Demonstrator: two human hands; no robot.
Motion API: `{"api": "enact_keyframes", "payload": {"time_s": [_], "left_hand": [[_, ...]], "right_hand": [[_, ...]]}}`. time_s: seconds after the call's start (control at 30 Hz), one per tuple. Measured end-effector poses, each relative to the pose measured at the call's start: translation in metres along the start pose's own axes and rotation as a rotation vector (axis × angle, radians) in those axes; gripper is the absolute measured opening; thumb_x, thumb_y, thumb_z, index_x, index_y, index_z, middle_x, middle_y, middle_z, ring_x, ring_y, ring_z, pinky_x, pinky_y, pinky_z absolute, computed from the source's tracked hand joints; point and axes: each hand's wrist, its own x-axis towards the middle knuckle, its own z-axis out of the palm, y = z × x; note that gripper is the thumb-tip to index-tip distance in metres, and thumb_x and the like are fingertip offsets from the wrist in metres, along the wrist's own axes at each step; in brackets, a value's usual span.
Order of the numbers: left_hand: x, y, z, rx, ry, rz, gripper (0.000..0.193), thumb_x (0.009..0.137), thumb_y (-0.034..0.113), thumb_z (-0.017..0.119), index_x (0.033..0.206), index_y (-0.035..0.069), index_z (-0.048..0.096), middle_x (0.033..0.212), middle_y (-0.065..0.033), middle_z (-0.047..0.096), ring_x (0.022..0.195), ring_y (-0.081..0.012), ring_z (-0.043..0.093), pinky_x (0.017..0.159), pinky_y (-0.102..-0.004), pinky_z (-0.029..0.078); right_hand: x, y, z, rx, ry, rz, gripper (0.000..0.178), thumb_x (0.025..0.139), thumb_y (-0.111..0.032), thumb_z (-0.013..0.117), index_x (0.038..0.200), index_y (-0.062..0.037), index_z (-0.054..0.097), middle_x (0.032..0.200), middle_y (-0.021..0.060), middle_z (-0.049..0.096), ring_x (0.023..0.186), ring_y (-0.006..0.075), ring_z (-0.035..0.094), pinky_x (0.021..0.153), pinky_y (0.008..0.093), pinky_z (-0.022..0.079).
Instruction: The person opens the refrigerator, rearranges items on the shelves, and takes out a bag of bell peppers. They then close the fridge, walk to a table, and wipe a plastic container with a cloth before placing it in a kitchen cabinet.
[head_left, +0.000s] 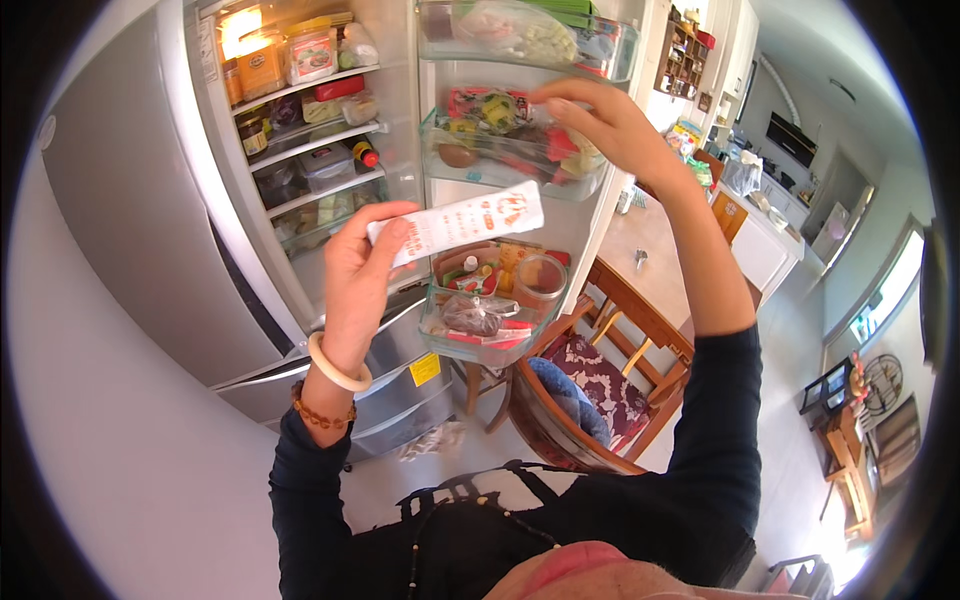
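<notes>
My left hand point(365, 255) is closed around one end of a long white packet point(465, 222) with orange-red print, held level before the open fridge door. Higher up and to the right, my right hand point(600, 120) reaches over the middle door bin point(570, 183), slightly blurred. Its fingers stretch out to the left, and no object shows in them. Whether the fingertips touch the bags there is unclear. Inside that bin lie a clear bag with green and yellow contents point(495, 112), a red package point(470, 100) and other bagged food.
The lower door bin point(490, 350) holds a round clear jar point(540, 277) and several bags. Fridge shelves point(330, 133) on the left carry jars and boxes. Below them are drawers point(400, 420). A wooden chair point(560, 440) with a patterned cushion stands right of the door, beside a table point(650, 240).
</notes>
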Motion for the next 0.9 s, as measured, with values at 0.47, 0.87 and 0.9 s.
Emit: {"api": "enact_keyframes", "payload": {"time_s": [0.47,0.87,0.9], "left_hand": [[-0.005,-0.026,0.040,-0.027,-0.173,0.202,0.044,0.101,0.017,0.056,0.141,0.002,0.043,0.129,-0.0081,0.053,0.104,-0.0129,0.058,0.085,-0.0266,0.048],[-0.076,-0.084,-0.055,0.170,0.013,-0.061,0.026,0.099,0.011,0.057,0.124,0.004,0.059,0.109,-0.0030,0.064,0.098,-0.0090,0.059,0.084,-0.0240,0.048],[-0.080,-0.086,-0.071,0.214,0.067,-0.053,0.026,0.098,0.011,0.058,0.123,0.005,0.060,0.109,-0.0025,0.062,0.096,-0.0080,0.058,0.081,-0.0243,0.048]], "right_hand": [[-0.044,0.035,0.007,-0.558,0.574,0.168,0.026,0.092,-0.013,0.064,0.118,-0.0120,0.068,0.092,0.0131,0.073,0.079,0.0267,0.072,0.068,0.0352,0.054],[0.005,0.050,-0.005,-0.555,0.131,0.085,0.023,0.092,-0.005,0.058,0.112,0.0008,0.065,0.114,0.0162,0.066,0.098,0.0355,0.064,0.086,0.0366,0.051],[-0.012,0.044,0.000,-0.458,0.225,0.061,0.021,0.092,-0.005,0.057,0.112,-0.0002,0.065,0.111,0.0145,0.067,0.094,0.0329,0.065,0.084,0.0349,0.051]]}}
